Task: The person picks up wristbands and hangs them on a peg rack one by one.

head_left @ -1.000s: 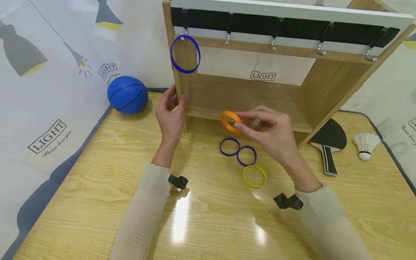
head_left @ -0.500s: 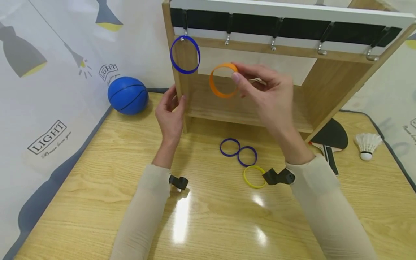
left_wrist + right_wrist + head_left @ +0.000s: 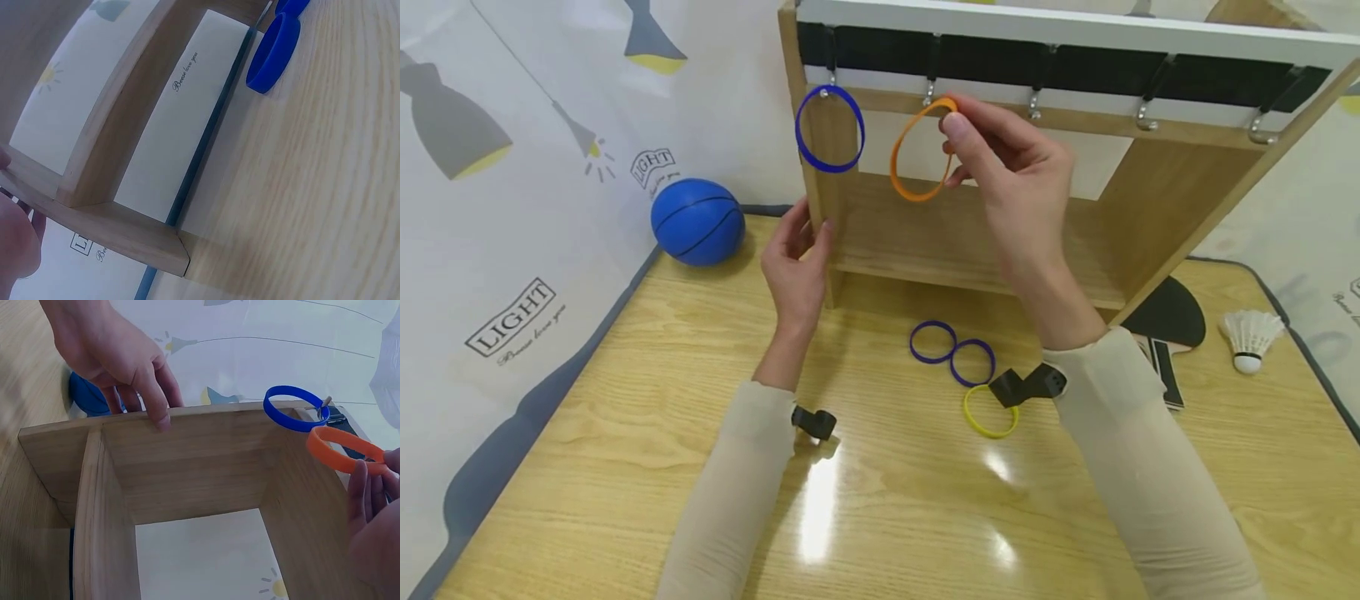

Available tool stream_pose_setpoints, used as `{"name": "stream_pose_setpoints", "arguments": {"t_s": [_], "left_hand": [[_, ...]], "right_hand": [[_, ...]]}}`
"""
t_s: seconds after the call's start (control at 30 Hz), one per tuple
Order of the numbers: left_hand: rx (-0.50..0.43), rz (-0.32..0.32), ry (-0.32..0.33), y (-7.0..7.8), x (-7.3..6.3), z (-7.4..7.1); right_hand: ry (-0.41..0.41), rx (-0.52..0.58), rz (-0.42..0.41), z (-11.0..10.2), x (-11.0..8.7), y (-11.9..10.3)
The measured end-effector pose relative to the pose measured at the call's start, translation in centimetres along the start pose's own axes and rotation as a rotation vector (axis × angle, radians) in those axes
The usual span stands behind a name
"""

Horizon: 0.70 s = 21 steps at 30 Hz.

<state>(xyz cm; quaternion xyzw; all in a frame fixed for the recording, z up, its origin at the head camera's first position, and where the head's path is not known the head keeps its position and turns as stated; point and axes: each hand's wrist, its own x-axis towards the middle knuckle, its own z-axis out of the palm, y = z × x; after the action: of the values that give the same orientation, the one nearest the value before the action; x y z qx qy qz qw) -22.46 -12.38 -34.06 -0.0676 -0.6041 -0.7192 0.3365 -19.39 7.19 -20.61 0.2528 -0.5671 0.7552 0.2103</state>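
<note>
My right hand (image 3: 1018, 162) pinches an orange wristband (image 3: 916, 167) between thumb and fingers, its top edge right at the second hook (image 3: 928, 93) in the head view. A blue wristband (image 3: 830, 129) hangs from the leftmost hook of the row on the wooden rack (image 3: 970, 233). My left hand (image 3: 797, 262) grips the rack's left side panel, with the thumb (image 3: 161, 419) on its front edge and the fingers behind it. On the table below lie two more blue wristbands (image 3: 932, 342) and a yellow wristband (image 3: 977, 423), partly covered by the right wrist camera.
A blue ball (image 3: 697, 222) stands left of the rack. Right of it lie a table tennis bat (image 3: 1168, 317), partly behind the right sleeve, and a shuttlecock (image 3: 1251, 340). Further hooks (image 3: 1146, 117) line the rack's front. A printed sheet (image 3: 512, 250) covers the walls.
My right hand has lifted the orange wristband from low in front of the shelf up to the second hook, turning it more edge-on. The left hand has stayed on the side panel.
</note>
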Motion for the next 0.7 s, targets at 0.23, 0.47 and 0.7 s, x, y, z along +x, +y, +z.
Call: {"name": "stream_pose_setpoints", "arguments": {"t_s": [0.23,0.47,0.7], "left_hand": [[-0.019,0.028,0.001,-0.1,0.0,-0.1],[-0.015,0.029,-0.008,-0.1,0.1,0.0],[0.006,0.019,-0.001,0.1,0.1,-0.1]], "right_hand": [[-0.017,0.013,-0.035,0.3,0.0,0.3],[-0.015,-0.049,-0.112,1.1,-0.2,0.2],[0.070,-0.031,0.000,1.6,-0.1,-0.2]]}}
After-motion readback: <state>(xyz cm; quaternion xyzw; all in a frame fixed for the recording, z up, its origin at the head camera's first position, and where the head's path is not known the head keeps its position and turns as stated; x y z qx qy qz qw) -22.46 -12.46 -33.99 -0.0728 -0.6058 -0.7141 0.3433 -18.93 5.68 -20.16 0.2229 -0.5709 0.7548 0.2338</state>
